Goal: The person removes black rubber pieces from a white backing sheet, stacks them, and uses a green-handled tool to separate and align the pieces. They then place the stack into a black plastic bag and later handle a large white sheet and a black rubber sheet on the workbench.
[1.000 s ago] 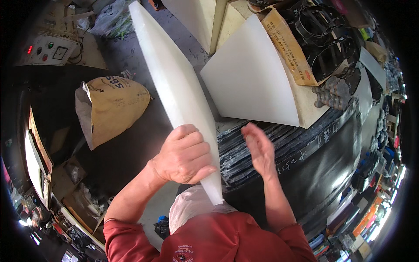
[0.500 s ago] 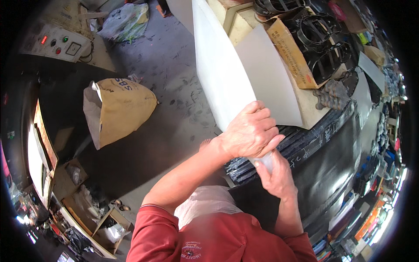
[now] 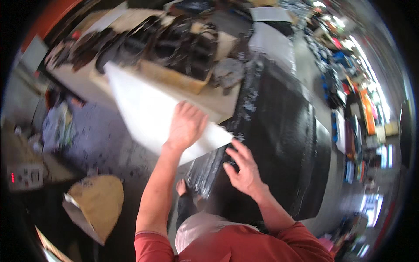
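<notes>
A large white sheet [image 3: 146,102], thin and slightly curved, slants in front of me from the bench towards the black stack. My left hand [image 3: 187,125] is closed on it near its right end, knuckles up. By the sheet's right corner is my right hand [image 3: 245,171], its fingers apart and nothing held in them; the fingertips are close to that corner, and I cannot tell whether they touch it. Beneath the right hand lies a stack of wide black sheets [image 3: 283,144], with pale handwritten marks along its left side.
Behind the white sheet, a bench [image 3: 227,105] carries a cardboard box [image 3: 174,77] of black strap-like parts and a grey lumpy bundle [image 3: 229,72]. On the floor to the left are a tan sack [image 3: 98,203] and a clear plastic bag [image 3: 56,126]. A control panel [image 3: 26,177] stands far left.
My view has swung to the right. The two hands, together at the sheet's end before, are now apart; the right has let go, and the sheet lies lower and flatter.
</notes>
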Motion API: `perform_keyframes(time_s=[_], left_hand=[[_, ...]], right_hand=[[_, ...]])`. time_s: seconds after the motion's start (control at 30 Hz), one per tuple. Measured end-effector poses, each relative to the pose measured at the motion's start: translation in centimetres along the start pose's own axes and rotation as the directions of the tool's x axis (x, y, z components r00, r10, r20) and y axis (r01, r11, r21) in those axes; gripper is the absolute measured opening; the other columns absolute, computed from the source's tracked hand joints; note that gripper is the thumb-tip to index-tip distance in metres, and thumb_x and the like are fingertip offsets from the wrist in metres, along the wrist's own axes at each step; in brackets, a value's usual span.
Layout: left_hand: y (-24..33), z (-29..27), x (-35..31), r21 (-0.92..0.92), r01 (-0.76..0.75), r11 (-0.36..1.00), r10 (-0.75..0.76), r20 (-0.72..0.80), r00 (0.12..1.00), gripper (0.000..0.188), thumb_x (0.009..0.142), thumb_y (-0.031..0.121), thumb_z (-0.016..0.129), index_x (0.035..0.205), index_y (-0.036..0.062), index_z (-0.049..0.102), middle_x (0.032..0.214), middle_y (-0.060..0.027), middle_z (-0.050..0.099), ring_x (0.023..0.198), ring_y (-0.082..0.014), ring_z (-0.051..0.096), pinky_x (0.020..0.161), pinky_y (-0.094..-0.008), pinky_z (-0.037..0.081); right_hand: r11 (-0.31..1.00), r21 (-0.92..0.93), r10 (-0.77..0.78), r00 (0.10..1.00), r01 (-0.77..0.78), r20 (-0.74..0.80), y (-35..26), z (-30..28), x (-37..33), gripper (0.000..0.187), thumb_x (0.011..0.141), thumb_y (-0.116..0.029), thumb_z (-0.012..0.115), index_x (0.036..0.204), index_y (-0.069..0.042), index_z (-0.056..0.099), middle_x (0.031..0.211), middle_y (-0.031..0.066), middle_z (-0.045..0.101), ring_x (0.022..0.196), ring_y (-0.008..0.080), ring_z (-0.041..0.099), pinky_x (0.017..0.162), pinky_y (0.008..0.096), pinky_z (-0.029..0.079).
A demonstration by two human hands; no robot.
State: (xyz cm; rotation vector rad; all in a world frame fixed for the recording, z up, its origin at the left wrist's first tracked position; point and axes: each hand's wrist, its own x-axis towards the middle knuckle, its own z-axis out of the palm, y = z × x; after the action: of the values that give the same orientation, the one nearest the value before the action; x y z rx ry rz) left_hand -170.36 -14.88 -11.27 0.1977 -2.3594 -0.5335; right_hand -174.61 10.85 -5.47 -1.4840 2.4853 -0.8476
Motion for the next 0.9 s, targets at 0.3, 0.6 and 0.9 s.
perform_keyframes(time_s=[0.3, 0.6, 0.9], left_hand=[[-0.4, 4.0, 3.4, 0.055, -0.068, 0.996, 0.064, 0.069, 0.996, 0.023, 0.092, 0.014, 0.068, 0.112, 0.0021, 0.068, 0.117, -0.0144, 0.066, 0.119, -0.0341, 0.058, 0.116, -0.0523, 0.036], [0.5, 6.7, 3.1, 0.212, -0.006, 0.977, -0.015, 0.098, 0.995, 0.048, 0.098, 0.015, 0.063, 0.142, -0.0011, 0.054, 0.151, -0.0224, 0.050, 0.145, -0.0450, 0.041, 0.122, -0.0602, 0.027], [24.5, 10.8, -1.8, -0.218, -0.026, 0.976, 0.078, 0.238, 0.968, 0.047, 0.096, 0.014, 0.069, 0.137, -0.0052, 0.057, 0.138, -0.0282, 0.059, 0.136, -0.0510, 0.049, 0.116, -0.0567, 0.039]], right_hand=[[0.941, 0.075, 0.331, 0.943, -0.329, -0.024, 2.9, -0.5, -10.2, 0.036, 0.090, -0.014, 0.074, 0.123, 0.000, 0.067, 0.136, 0.0195, 0.060, 0.125, 0.0384, 0.058, 0.108, 0.0444, 0.049], [0.884, 0.139, 0.453, 0.891, -0.447, -0.012, 4.9, -1.6, -18.0, 0.036, 0.091, -0.018, 0.074, 0.123, -0.003, 0.068, 0.134, 0.0166, 0.063, 0.126, 0.0366, 0.058, 0.107, 0.0433, 0.049], [0.936, 0.164, 0.353, 0.827, -0.312, -0.437, 14.3, -10.2, -25.6, 0.022, 0.089, -0.007, 0.070, 0.111, -0.002, 0.069, 0.115, 0.0175, 0.070, 0.109, 0.0383, 0.066, 0.096, 0.0434, 0.054]])
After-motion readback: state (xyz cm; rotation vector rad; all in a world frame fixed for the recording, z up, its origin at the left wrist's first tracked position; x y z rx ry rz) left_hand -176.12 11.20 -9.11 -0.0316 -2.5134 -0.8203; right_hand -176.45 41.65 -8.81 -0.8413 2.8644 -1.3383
